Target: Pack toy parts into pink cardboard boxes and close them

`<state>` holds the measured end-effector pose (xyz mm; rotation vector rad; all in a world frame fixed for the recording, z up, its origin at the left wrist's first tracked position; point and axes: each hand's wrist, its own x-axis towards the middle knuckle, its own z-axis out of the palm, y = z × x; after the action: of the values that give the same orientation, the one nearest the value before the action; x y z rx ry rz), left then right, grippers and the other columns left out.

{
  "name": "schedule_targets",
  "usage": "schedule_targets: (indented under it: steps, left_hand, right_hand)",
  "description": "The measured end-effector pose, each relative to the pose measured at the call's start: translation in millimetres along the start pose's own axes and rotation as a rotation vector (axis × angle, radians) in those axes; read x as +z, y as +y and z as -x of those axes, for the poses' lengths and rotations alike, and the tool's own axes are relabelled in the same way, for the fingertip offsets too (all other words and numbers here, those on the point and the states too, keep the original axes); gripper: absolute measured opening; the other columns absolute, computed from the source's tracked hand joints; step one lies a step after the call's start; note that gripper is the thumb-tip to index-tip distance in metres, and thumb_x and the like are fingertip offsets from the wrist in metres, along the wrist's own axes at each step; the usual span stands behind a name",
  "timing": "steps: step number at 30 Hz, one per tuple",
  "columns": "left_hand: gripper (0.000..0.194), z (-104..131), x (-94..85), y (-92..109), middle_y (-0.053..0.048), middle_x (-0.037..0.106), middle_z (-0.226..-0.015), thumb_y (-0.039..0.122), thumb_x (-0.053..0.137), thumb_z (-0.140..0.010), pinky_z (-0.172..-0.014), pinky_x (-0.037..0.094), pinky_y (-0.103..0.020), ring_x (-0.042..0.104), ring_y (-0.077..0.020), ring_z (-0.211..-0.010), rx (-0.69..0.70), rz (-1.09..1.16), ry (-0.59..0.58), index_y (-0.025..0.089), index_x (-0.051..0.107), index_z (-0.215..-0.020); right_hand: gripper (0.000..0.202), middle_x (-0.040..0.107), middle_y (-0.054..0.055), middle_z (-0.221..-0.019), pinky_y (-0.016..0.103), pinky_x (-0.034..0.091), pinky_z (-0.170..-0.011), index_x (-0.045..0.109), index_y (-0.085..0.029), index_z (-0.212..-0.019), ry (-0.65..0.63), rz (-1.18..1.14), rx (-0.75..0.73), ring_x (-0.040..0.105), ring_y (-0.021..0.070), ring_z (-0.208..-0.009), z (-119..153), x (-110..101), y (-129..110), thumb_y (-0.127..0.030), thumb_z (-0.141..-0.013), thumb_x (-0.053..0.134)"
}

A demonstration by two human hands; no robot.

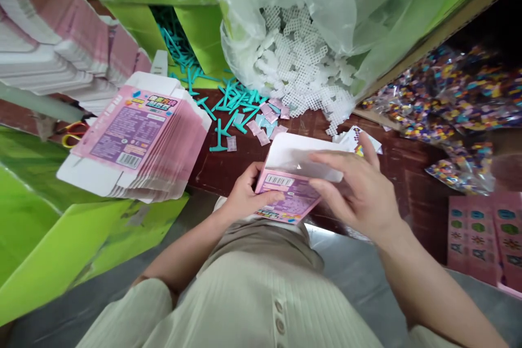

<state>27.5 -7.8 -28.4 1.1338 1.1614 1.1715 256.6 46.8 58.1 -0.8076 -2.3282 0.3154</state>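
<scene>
My left hand (244,193) grips a small pink and purple cardboard box (304,198) by its left side, thumb across the printed face beside a barcode. A white flap stands up at the box's far end. Over the right side of that end is my right hand (365,190), thumb and fingers apart; I cannot tell whether its fingertips touch the box. Just beyond the box lie small pink and clear sachets (263,128) and a heap of teal T-shaped plastic tools (236,100). A printed white paper (353,138) is partly hidden behind my right hand.
At left a stack of flattened pink boxes (126,125) leans beside yellow-handled scissors (73,133). White plastic grid pieces (304,65) spill from a clear bag. Bags of coloured beads (460,92) fill a carton at right, near pink printed sheets (475,236).
</scene>
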Motion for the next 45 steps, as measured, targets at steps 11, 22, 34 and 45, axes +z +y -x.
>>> schedule_targets:
  steps: [11, 22, 34, 45]
  left_hand:
    - [0.094, 7.0, -1.1, -17.5, -0.01, 0.063, -0.139, 0.048, 0.085, -0.088, -0.102, 0.057, -0.039, 0.067, -0.0248, -0.121, 0.239, -0.087, 0.161, 0.032, 0.027, -0.161]
    - [0.017, 20.8, -48.5, -23.7, -0.01, 0.069, -0.13, 0.037, 0.069, -0.102, -0.103, 0.055, -0.038, 0.067, -0.0225, -0.123, 0.125, -0.211, 0.048, 0.022, 0.072, -0.107]
    - [0.025, 21.5, -44.5, -1.7, -0.01, 0.074, -0.117, 0.037, 0.081, -0.09, -0.084, 0.057, -0.03, 0.072, -0.0193, -0.104, -0.118, -0.14, 0.017, 0.019, 0.069, -0.103]
    - [0.05, 39.1, -53.1, -17.0, -0.01, 0.072, -0.131, 0.032, 0.083, -0.091, -0.089, 0.058, -0.03, 0.071, -0.019, -0.113, 0.065, -0.092, -0.007, 0.025, 0.06, -0.134]
  right_hand:
    - [0.072, 0.061, 0.012, -0.15, 0.06, 0.049, -0.117, 0.047, -0.034, -0.157, 0.204, -0.256, 0.318, 0.062, 0.0339, -0.136, 28.1, 31.2, 26.2, -0.04, -0.093, 0.079]
    - [0.041, 0.065, 0.005, -0.144, 0.046, 0.053, -0.116, 0.069, -0.042, -0.141, -0.003, -0.625, 0.434, 0.062, 0.0224, -0.135, 82.7, 80.4, 29.9, -0.029, -0.102, 0.068]
    - [0.018, 0.08, 0.006, -0.107, 0.031, 0.064, -0.078, 0.076, -0.022, -0.101, -0.034, -0.732, 0.614, 0.077, 0.0187, -0.096, 53.2, 78.6, 11.4, -0.04, -0.097, 0.075]
    - [0.038, 0.075, 0.009, -0.13, 0.032, 0.066, -0.086, 0.072, -0.026, -0.132, -0.138, -0.735, 0.528, 0.075, 0.0189, -0.11, 64.1, 70.1, 13.7, -0.038, -0.097, 0.076]
